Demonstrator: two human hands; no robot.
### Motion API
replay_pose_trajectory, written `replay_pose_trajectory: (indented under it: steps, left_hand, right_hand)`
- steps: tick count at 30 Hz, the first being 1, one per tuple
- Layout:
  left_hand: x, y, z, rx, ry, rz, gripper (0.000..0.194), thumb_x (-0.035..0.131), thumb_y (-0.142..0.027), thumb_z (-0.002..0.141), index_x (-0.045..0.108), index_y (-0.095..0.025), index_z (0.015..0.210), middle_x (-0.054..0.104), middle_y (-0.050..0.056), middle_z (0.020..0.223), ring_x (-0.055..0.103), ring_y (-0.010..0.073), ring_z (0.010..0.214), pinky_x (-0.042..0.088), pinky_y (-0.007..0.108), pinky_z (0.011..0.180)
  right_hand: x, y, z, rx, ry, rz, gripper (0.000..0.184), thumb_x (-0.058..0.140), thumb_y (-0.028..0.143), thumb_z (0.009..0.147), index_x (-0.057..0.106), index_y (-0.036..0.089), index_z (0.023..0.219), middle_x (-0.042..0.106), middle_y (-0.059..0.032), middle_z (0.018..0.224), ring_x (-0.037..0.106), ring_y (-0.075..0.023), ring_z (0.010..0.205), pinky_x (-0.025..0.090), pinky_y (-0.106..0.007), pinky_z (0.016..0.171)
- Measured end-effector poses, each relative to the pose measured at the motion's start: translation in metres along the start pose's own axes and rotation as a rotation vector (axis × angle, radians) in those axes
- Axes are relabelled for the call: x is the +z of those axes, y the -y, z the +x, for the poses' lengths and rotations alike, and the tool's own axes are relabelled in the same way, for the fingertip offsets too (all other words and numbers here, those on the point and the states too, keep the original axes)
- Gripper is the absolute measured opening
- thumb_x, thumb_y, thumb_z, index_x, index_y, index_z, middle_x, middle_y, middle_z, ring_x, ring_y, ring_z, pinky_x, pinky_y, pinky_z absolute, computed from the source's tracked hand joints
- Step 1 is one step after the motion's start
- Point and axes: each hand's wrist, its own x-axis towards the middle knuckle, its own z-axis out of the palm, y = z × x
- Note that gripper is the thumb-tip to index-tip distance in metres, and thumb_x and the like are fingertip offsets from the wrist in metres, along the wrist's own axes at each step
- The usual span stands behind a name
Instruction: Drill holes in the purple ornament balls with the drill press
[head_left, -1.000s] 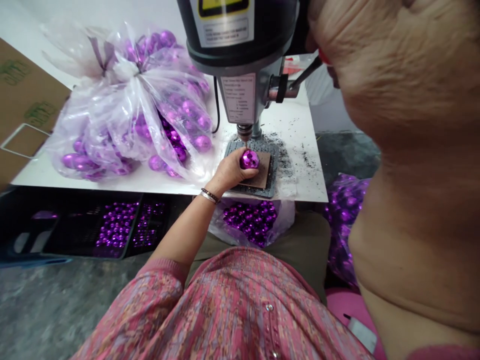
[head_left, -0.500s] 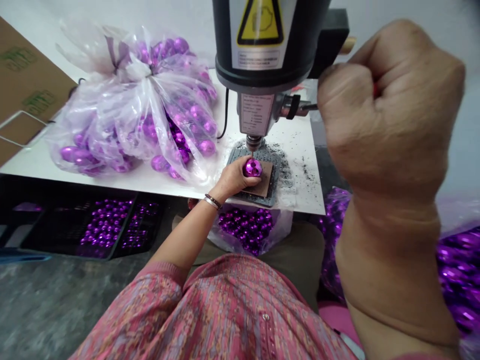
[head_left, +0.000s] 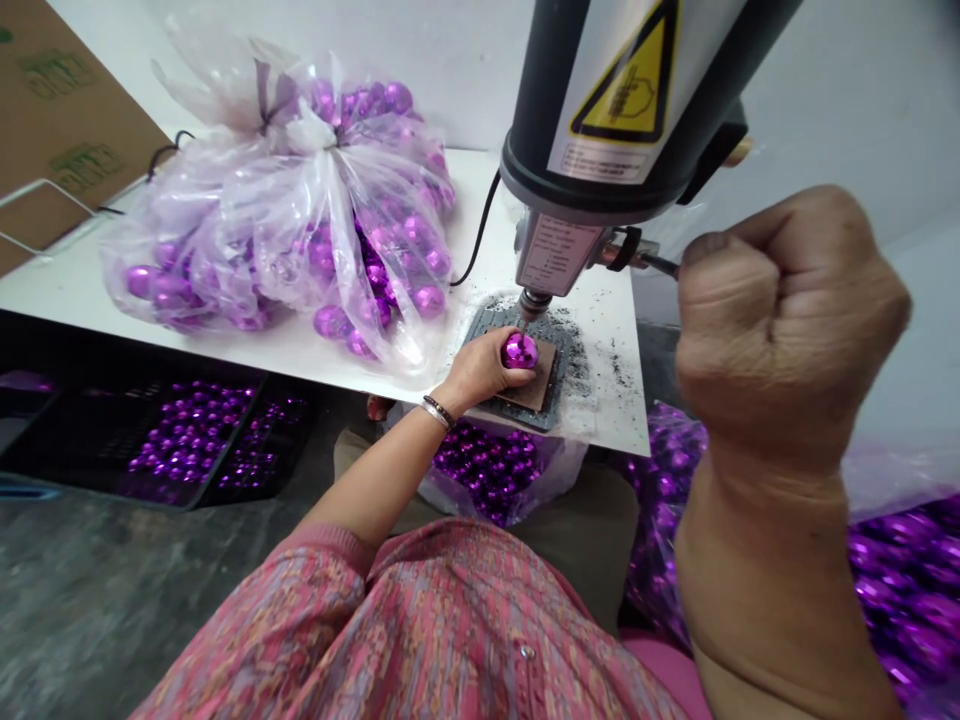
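Note:
My left hand (head_left: pixel 480 368) grips a shiny purple ball (head_left: pixel 520 350) on a small brown pad on the drill press base plate (head_left: pixel 556 398), right under the drill bit (head_left: pixel 531 304). My right hand (head_left: pixel 787 320), close to the camera, is a fist closed round the drill press lever (head_left: pixel 651 262), whose thin metal rod runs back to the machine. The black drill press head (head_left: pixel 622 95) with a yellow warning label looms above.
A tied clear plastic bag of purple balls (head_left: pixel 300 230) lies on the white table (head_left: pixel 247 350). A black crate of purple balls (head_left: pixel 187 445) sits below at left, more bags of balls (head_left: pixel 491 470) under the table and at right (head_left: pixel 915 570). Cardboard (head_left: pixel 52 110) stands far left.
The view has shifted and tilted. My right fist has come lower in view with the lever. The drill bit looks slightly farther above the ball. My left hand stays on the ball.

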Motion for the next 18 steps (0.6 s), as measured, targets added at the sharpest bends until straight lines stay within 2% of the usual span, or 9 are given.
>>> replay_pose_trajectory:
  steps: [8, 14, 18]
  left_hand:
    - [0.001, 0.002, 0.001, 0.010, -0.005, 0.013, 0.049, 0.083, -0.038, 0.075, 0.069, -0.022, 0.119, 0.075, 0.004, 0.113, 0.069, 0.0258, 0.106, 0.051, 0.033, 0.094]
    - [0.000, 0.001, -0.001, -0.003, -0.012, -0.017, 0.061, 0.083, -0.033, 0.076, 0.065, -0.019, 0.132, 0.074, 0.006, 0.124, 0.069, 0.0256, 0.114, 0.050, 0.033, 0.098]
    - [-0.001, -0.001, -0.002, -0.013, -0.020, -0.040, 0.057, 0.083, -0.031, 0.076, 0.067, -0.019, 0.130, 0.075, 0.006, 0.122, 0.068, 0.0250, 0.113, 0.050, 0.033, 0.099]
  right_hand:
    - [0.003, -0.012, -0.016, -0.239, -0.007, -0.102, 0.040, 0.040, 0.040, 0.099, 0.055, 0.010, 0.077, 0.049, 0.0013, 0.064, 0.038, 0.0022, 0.060, 0.029, -0.014, 0.063]
    - [0.006, -0.015, -0.024, -0.295, -0.029, -0.106, 0.042, 0.038, 0.041, 0.099, 0.056, 0.011, 0.077, 0.052, 0.0005, 0.064, 0.041, 0.0000, 0.059, 0.029, -0.016, 0.060]
    - [0.009, -0.018, -0.029, -0.325, -0.039, -0.104, 0.036, 0.040, 0.037, 0.099, 0.054, 0.013, 0.077, 0.051, 0.0011, 0.066, 0.040, -0.0001, 0.061, 0.028, -0.017, 0.062]
